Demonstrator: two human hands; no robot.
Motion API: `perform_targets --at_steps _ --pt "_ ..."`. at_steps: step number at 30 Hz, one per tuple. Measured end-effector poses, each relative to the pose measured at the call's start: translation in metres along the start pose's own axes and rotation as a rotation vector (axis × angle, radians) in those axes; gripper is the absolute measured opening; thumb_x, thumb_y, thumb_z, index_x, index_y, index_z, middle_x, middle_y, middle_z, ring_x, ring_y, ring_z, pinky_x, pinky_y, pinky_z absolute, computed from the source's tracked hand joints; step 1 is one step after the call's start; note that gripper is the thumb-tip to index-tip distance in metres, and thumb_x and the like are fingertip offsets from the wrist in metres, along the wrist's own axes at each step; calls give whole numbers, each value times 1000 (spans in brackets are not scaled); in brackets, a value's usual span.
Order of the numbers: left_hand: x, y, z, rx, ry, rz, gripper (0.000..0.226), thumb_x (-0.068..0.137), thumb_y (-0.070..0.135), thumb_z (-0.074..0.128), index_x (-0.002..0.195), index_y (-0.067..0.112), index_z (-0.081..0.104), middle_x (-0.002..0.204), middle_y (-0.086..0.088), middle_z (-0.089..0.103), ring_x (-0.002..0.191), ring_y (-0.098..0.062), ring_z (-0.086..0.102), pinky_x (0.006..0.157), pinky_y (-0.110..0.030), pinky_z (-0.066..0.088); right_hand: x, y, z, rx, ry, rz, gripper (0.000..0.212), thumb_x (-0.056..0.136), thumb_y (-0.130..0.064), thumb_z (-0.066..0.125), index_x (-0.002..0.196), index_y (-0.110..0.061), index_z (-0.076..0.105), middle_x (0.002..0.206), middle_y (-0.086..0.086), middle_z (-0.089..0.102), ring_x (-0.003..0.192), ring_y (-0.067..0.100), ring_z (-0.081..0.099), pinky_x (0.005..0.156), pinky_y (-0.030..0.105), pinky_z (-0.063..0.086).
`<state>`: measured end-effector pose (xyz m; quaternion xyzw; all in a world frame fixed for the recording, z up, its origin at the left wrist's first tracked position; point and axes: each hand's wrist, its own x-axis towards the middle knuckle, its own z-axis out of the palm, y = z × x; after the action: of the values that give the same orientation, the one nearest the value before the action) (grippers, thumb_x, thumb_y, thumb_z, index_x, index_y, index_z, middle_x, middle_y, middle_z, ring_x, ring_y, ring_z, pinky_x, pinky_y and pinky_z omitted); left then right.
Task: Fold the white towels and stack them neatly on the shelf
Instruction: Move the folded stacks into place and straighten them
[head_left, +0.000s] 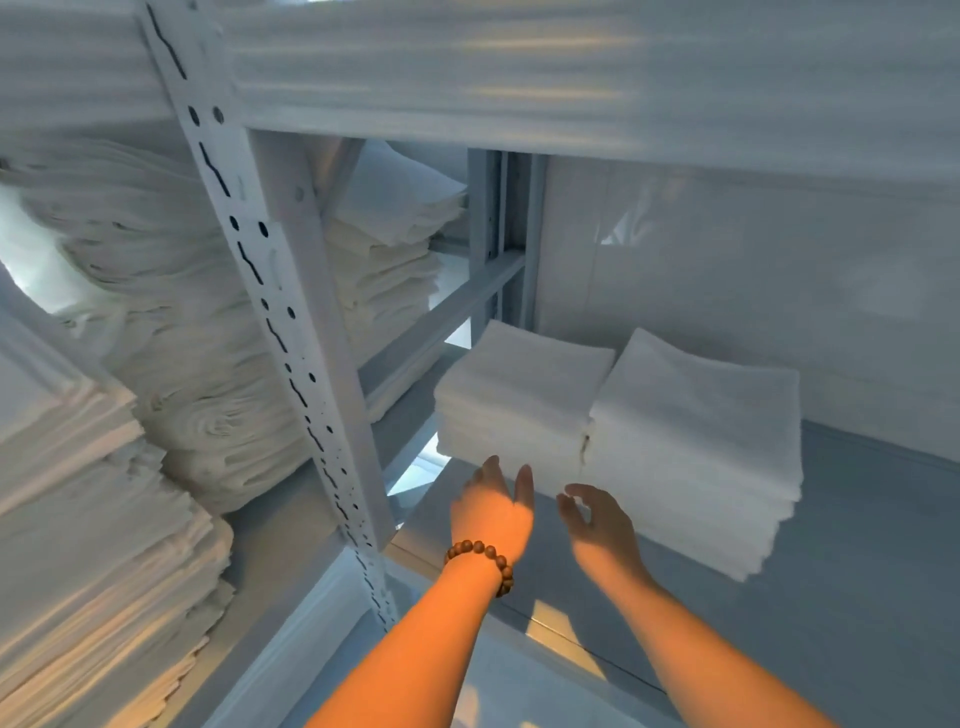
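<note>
I'm looking into a pale metal rack (571, 78) with a wall behind it, the whole view blurred. A perforated upright post (270, 291) splits the rack. To the left of the post, tall piles of folded linen (104, 545) fill the neighbouring bay.

To the right lies the grey shelf (857, 545). Two stacks of folded white towels sit on it side by side with their edges touching. The left stack (519, 384) is near the post and the right stack (696, 415) is beside it, closer to the wall.

My left hand (493, 506) is at the front of the left stack with its fingers straight and holding nothing. I cannot tell whether it touches the towels. My right hand (597, 525) is just beside it at the foot of the right stack, fingers loosely curved and holding nothing. A brown bead bracelet (480, 558) circles the left wrist.
</note>
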<state>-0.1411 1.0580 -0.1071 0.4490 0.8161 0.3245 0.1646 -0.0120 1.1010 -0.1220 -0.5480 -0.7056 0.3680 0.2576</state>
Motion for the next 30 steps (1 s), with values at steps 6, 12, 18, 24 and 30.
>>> perform_targets --at_steps 6,12,18,24,30 --pt "49 -18 22 -115 117 -2 65 99 47 26 151 11 10 158 -4 13 145 -18 13 117 -33 12 30 -9 14 -756 56 -530 49 97 -34 37 142 -14 39 155 6 24 146 24 16 119 47 13" --pt "149 -44 59 -579 404 -279 71 99 42 32 149 4 -2 159 -10 -3 146 -21 2 118 -37 3 112 -1 55 -1144 90 -1056 66 90 -40 50 143 -6 35 154 7 29 144 22 21 115 51 12" --pt "215 -73 93 -493 499 -209 72 98 49 26 150 3 6 157 -15 11 144 -25 13 117 -45 10 170 29 71 -1486 32 -1039 87 82 -54 58 145 -6 22 154 4 25 144 17 23 116 47 -1" --pt "230 -72 96 -579 650 -110 80 89 62 21 139 1 33 139 -18 44 126 -32 42 106 -49 32 174 26 78 -1605 180 -1048 81 92 -57 35 147 -12 -3 157 8 -4 143 28 -16 110 52 -24" --pt "236 -72 92 -571 605 -117 88 83 72 11 138 7 34 137 -14 46 123 -31 46 103 -52 35 177 16 78 -1611 218 -1095 80 95 -55 25 145 -7 -15 155 12 -12 136 30 -28 108 51 -26"
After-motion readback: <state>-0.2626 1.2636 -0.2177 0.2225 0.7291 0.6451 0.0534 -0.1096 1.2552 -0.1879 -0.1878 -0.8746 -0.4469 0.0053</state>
